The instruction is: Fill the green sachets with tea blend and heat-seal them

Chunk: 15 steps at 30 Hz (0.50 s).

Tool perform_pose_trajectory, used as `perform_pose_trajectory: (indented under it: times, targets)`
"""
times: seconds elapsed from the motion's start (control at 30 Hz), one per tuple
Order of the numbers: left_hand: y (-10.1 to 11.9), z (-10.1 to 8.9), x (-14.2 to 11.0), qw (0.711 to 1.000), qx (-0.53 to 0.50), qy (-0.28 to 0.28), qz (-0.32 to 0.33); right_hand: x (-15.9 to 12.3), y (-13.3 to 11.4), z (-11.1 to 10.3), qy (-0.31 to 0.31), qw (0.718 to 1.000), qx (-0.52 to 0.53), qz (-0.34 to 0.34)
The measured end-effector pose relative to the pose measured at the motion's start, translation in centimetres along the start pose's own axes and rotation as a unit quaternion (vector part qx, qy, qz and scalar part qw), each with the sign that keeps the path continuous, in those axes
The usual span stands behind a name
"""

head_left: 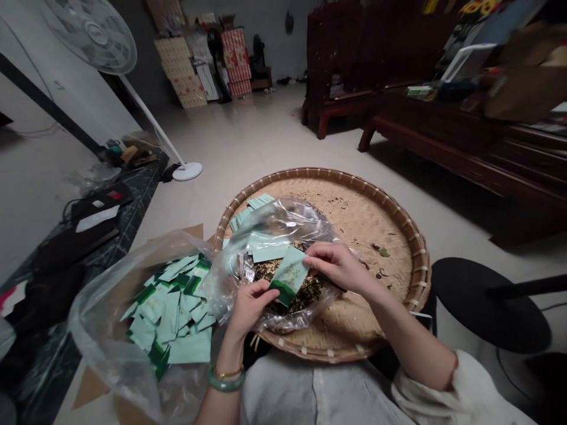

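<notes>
Nearest: left hand [245, 307] pinches the dark green lower end of a green packet [290, 271], thumb on top; right hand [339, 268] pinches its far right corner. Two-point hold, probably to keep the thin packet flat and steady. Packet tilted, right above the dried mix [310, 295], so crumbs would likely drop back in.

Mix sits in a clear bag [295, 212], mouth spread wide, presumably for easy reach. Another pale packet [270, 252] lies across the mix, just beyond the held one. Bag is on the near left part of a woven tray [411, 242]; raised rim likely keeps loose bits in. Stacked packets [261, 200] at tray's far left, neatly lined up, seemingly for easy picking.

Left of tray: big plastic bag [95, 319] with a jumbled packet pile [177, 313], close to left hand's side. Cardboard [91, 386] beneath, maybe as floor cover.

Farther: white fan [188, 171] left, dark wooden bench [341, 103] right, stacked boxes [181, 71] far left.
</notes>
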<state>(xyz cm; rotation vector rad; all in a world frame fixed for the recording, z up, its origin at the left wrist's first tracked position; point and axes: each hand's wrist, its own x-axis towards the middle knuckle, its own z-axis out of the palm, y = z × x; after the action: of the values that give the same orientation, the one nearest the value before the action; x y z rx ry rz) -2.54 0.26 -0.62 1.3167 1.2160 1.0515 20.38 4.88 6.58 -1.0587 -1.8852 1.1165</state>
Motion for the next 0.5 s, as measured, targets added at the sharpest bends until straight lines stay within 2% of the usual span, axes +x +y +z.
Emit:
perform_pose_trajectory:
  times: [0.1, 0.17, 0.3, 0.37, 0.43, 0.5]
  targets:
    - [-0.2, 0.1, 0.1, 0.997, -0.072, -0.010, -0.019, -0.1, 0.5, 0.0, 0.020, 0.997, 0.073, 0.018]
    - [-0.2, 0.3, 0.2, 0.995, -0.094, -0.002, -0.030, -0.2, 0.7, 0.4, 0.034, 0.996, 0.080, 0.015]
    - [0.5, 1.2, 0.4, 0.993, -0.088, -0.014, -0.074, -0.6, 0.5, 1.3, 0.054, 0.997, -0.010, -0.052]
    - [1.0, 1.8, 0.4, 0.995, -0.063, -0.022, -0.075, -0.8, 0.3, 1.5, 0.054, 0.992, -0.060, -0.093]
    - [1.3, 2.4, 0.5, 0.998, -0.035, -0.006, -0.054, -0.9, 0.1, 1.4, 0.025, 0.989, -0.108, -0.097]
    - [1.3, 2.7, 0.5, 0.999, -0.016, 0.010, -0.031, -0.9, -0.1, 1.0, -0.025, 0.987, -0.148, -0.065]
